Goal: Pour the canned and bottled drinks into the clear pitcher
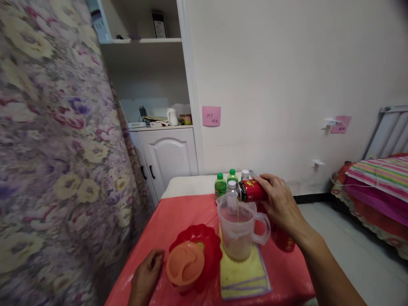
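My right hand (280, 199) is wrapped round a red drink can (251, 190), tilted with its mouth to the left over a translucent plastic measuring jug (236, 238). A thin stream of brownish liquid runs from the can into the jug. The jug stands on a folded yellow cloth (244, 278), its handle to the right. My left hand (148, 274) rests on the table with fingers loosely curled and nothing visible in them. Just right of it, an orange divided bowl (185, 263) sits on a red scalloped tray (213, 248).
Behind the jug stand green-capped bottles (220, 185) and white-capped clear bottles (232, 186). Another red can (284, 241) is partly hidden under my right forearm. The table has a red cover (172, 208). A floral curtain (63, 170) hangs at left; a bed (379, 182) is at right.
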